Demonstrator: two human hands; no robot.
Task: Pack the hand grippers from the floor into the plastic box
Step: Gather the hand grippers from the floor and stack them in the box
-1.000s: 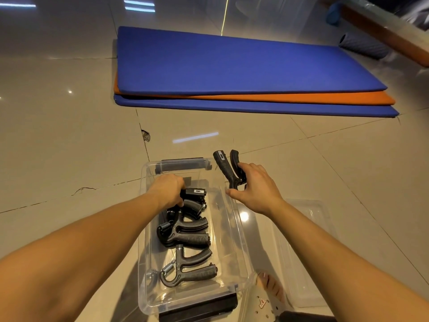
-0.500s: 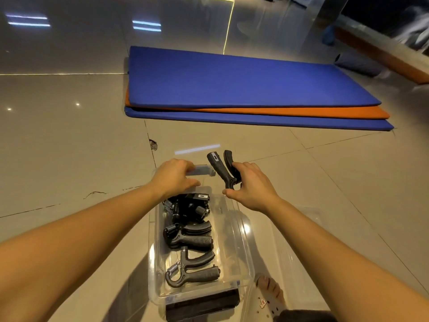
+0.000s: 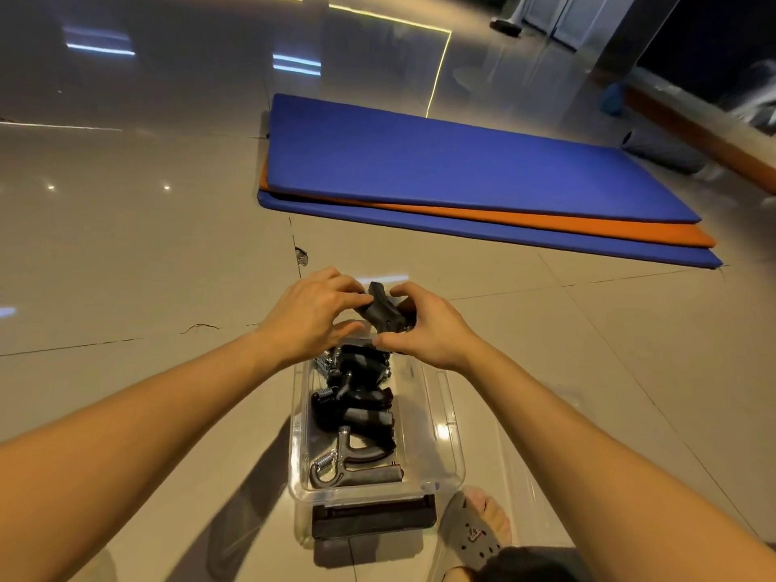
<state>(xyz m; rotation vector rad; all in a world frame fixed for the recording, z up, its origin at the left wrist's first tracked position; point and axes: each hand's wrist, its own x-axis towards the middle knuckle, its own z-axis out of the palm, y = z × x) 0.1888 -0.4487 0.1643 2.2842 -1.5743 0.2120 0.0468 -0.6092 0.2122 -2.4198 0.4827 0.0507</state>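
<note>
A clear plastic box (image 3: 448,438) stands on the tiled floor in front of me. Several black hand grippers with metal springs lie in a row inside it; the nearest one (image 3: 357,466) shows its coil at the left. Above the box's far end, both hands hold one more black hand gripper (image 3: 384,315). My left hand (image 3: 313,315) grips its left side, and my right hand (image 3: 424,325) grips its right side. My fingers hide part of that gripper and the far rim of the box.
A black latch (image 3: 373,518) closes off the box's near end. The clear lid (image 3: 525,485) lies on the floor to the right of the box. My foot in a grey clog (image 3: 472,529) is beside it. Blue and orange mats (image 3: 462,182) lie stacked further back.
My left hand left the far rim of the box and joined my right hand on the held gripper. The gripper tilted and came lower over the box's far end. The view tipped upward.
</note>
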